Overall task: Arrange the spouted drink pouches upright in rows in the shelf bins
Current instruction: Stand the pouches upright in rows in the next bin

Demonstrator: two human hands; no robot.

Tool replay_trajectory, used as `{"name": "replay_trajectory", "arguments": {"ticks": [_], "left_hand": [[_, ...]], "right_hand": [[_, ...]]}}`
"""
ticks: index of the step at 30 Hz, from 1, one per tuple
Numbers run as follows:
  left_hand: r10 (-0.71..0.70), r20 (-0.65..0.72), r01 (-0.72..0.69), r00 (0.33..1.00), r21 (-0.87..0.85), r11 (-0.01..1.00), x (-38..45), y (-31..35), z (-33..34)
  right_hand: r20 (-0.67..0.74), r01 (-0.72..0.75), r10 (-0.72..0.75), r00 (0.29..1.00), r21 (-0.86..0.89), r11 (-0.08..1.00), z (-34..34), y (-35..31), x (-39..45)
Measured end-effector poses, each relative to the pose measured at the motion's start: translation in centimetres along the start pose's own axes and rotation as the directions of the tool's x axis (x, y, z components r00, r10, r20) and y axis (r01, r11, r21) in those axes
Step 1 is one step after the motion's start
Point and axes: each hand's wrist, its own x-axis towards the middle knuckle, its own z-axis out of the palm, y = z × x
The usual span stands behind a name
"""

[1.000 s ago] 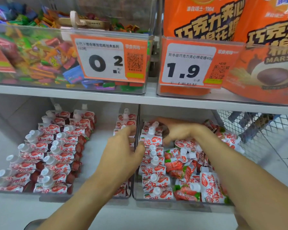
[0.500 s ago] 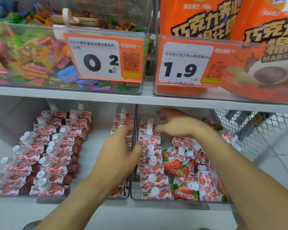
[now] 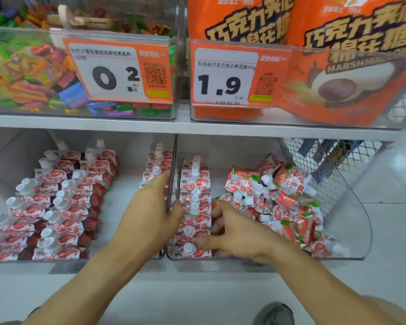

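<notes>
The clear plastic left bin (image 3: 56, 262) holds neat rows of red-and-white spouted pouches (image 3: 63, 207), while right of its divider one row (image 3: 193, 207) stands and a jumbled heap (image 3: 284, 200) remains; the left hand (image 3: 148, 221) rests loosely open on the divider, and the right hand (image 3: 239, 233) has its fingers curled among the row's pouches, its hold unclear.

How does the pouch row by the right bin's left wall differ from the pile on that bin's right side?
The row of pouches stands upright in a single file, caps up, running front to back; the loose pile lies jumbled, with spouts pointing every way. The row hugs the left wall of the right bin; the pile spreads across the middle and right. The right hand reaches in between them. Both hold the same red-and-white strawberry pouches with white caps.
</notes>
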Motion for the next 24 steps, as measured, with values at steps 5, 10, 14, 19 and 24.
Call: {"name": "replay_trajectory", "arguments": {"ticks": [5, 10, 14, 19, 24], "left_hand": [[0.043, -0.075, -0.035, 0.996, 0.109, 0.993, -0.4, 0.8, -0.6], [0.314, 0.107, -0.301, 0.943, -0.12, 0.946, -0.4, 4.7, 0.1], [0.295, 0.434, -0.358, 0.851, 0.069, 0.931, 1.4, 6.1, 4.2], [0.187, 0.537, -0.399, 0.823, 0.311, 0.862, 3.2, 5.7, 8.1], [0.139, 0.629, -0.425, 0.765, 0.33, 0.843, 4.4, 5.4, 8.2]], "right_hand": [[-0.161, 0.203, -0.257, 0.953, -0.293, 0.934, -5.1, 0.0, -2.2], [-0.043, 0.13, -0.268, 0.962, -0.795, 0.593, -9.1, 1.9, -2.3], [0.033, 0.156, -0.315, 0.949, -0.913, 0.376, -7.9, 3.2, -1.2], [-0.053, 0.196, -0.392, 0.918, -0.801, 0.566, -9.9, 5.4, -1.6], [-0.189, 0.272, -0.46, 0.868, -0.593, 0.758, -11.7, 6.6, -4.6]]}}
